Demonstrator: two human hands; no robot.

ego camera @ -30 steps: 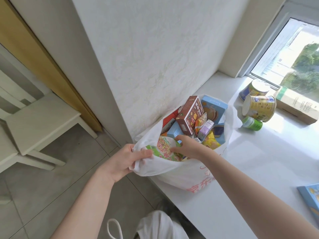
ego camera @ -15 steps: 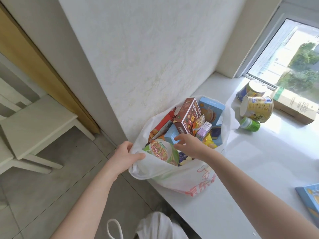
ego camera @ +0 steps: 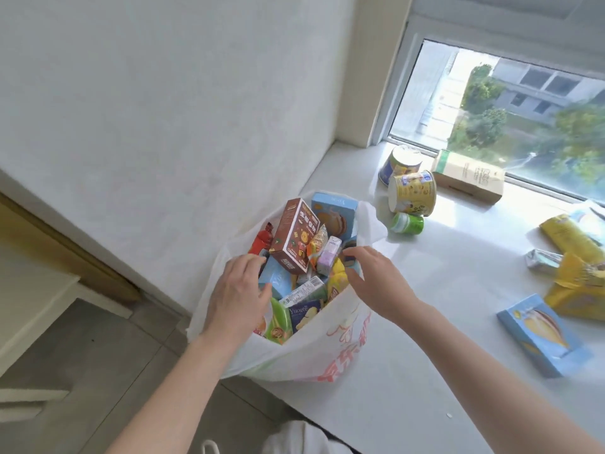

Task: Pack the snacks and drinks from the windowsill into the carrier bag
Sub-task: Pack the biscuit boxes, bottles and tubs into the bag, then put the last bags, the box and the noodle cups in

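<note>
1. The carrier bag stands at the left end of the windowsill, close to the wall. Its mouth is open and it is packed full. A brown box and a blue box stand tallest at the back. A purple carton sits mid-bag and a green cup lies at the near edge.
2. The left hand pinched the bag's near-left rim 0.5 s ago. It has now let go and lies over the left side of the mouth, fingers loosely straight, tips on a light blue box inside.
3. The right hand was palm-down on the snacks in the middle. It has drawn back to the right rim, fingers spread and thumb apart. We cannot tell whether it touches the plastic.
4. Our view has swung right, so more of the sill shows.
5. By the window, 2 cups lie on their sides, with a green bottle just beside them and a kraft box behind.
6. Well to the right lie yellow packets, a silver packet and a flat blue box, all apart from the bag.
</note>
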